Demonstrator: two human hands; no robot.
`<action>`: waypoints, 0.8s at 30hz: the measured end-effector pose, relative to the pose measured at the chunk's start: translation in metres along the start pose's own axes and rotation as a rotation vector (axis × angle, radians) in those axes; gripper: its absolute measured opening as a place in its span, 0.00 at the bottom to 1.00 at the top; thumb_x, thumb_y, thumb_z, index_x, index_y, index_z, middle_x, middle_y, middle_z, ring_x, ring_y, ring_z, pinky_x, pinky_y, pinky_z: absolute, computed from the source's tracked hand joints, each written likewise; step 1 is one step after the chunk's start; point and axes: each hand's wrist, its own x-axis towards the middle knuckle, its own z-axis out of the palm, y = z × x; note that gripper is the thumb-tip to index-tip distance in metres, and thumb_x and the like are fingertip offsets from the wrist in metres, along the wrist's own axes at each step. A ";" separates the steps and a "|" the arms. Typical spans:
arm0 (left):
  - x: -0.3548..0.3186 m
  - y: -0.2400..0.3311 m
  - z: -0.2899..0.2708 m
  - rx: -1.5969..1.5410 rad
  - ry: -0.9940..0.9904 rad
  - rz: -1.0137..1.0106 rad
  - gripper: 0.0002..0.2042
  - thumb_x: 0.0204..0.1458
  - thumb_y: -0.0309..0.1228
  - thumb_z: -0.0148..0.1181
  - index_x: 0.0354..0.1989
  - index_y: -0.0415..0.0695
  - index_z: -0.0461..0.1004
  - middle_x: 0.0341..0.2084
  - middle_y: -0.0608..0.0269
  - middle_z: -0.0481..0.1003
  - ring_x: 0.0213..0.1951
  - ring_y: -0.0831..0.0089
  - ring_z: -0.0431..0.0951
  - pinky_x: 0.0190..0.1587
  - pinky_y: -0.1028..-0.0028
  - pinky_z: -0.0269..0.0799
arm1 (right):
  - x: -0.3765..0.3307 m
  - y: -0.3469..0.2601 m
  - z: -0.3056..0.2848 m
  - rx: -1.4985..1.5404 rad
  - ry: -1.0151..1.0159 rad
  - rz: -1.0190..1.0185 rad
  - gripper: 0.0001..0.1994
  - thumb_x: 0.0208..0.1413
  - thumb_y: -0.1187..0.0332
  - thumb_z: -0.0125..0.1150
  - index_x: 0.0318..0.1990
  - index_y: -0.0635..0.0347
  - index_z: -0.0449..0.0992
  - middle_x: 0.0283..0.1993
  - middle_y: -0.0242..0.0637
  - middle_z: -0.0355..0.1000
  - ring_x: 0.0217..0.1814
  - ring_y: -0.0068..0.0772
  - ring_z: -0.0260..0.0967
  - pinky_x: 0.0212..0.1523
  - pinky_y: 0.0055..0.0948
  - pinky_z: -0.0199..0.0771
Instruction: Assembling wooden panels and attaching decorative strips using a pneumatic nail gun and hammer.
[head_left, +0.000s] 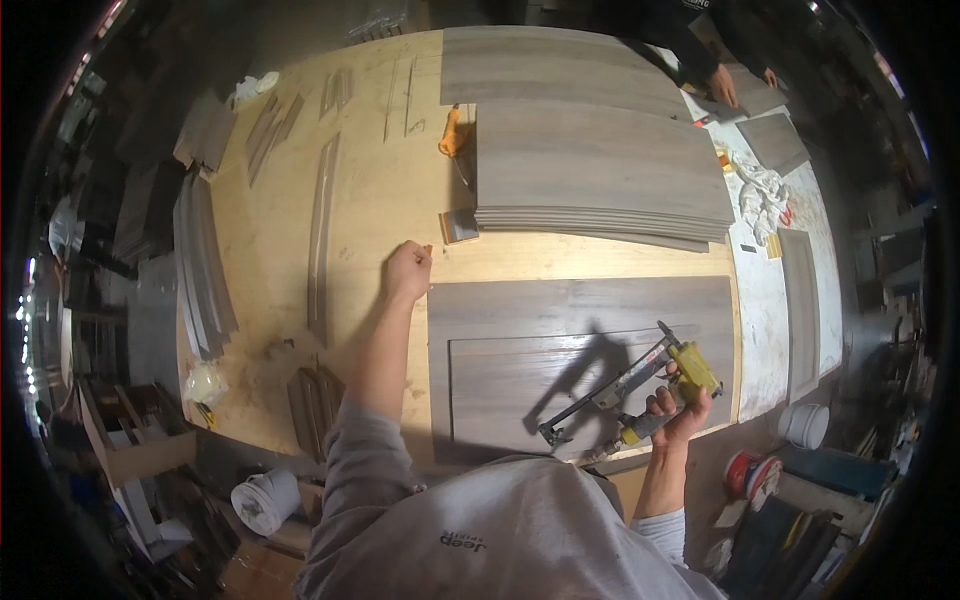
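Gripping a yellow nailer (640,385), the right hand (680,410) holds it over the grey panel (580,330) on the surface (370,190). Left hand (407,270), fisted, rests at the panel's far left corner; stacked boards (600,170) lie beyond.

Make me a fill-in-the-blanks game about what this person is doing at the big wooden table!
1. The right hand holds a nail gun with a ____ body.
2. The left hand is closed in a fist at the grey panel's top-____ corner.
3. Beyond the panel lies a ____ of grey boards.

Missing words: yellow; left; stack
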 end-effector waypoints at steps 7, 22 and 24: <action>-0.153 0.137 -0.032 -1.099 -0.405 0.093 0.11 0.58 0.24 0.65 0.49 0.36 0.76 0.34 0.62 0.80 0.36 0.77 0.79 0.40 0.76 0.77 | -0.005 -0.005 0.019 0.047 -0.130 0.036 0.49 0.50 0.46 0.67 0.77 0.47 0.49 0.48 0.42 0.75 0.13 0.20 0.55 0.14 0.23 0.55; -0.310 0.262 -0.042 -0.902 -0.587 0.687 0.11 0.60 0.18 0.60 0.51 0.33 0.79 0.45 0.57 0.77 0.44 0.71 0.81 0.48 0.75 0.79 | -0.038 -0.035 -0.003 0.461 -0.503 -0.011 0.47 0.52 0.49 0.66 0.78 0.43 0.49 0.51 0.47 0.74 0.17 0.22 0.63 0.19 0.24 0.63; -0.317 0.270 -0.041 -0.766 -0.512 0.775 0.13 0.60 0.18 0.60 0.53 0.35 0.79 0.46 0.57 0.77 0.45 0.71 0.80 0.50 0.74 0.78 | -0.044 -0.038 -0.008 0.468 -0.488 -0.032 0.46 0.52 0.49 0.66 0.77 0.42 0.49 0.50 0.46 0.73 0.16 0.22 0.62 0.19 0.24 0.63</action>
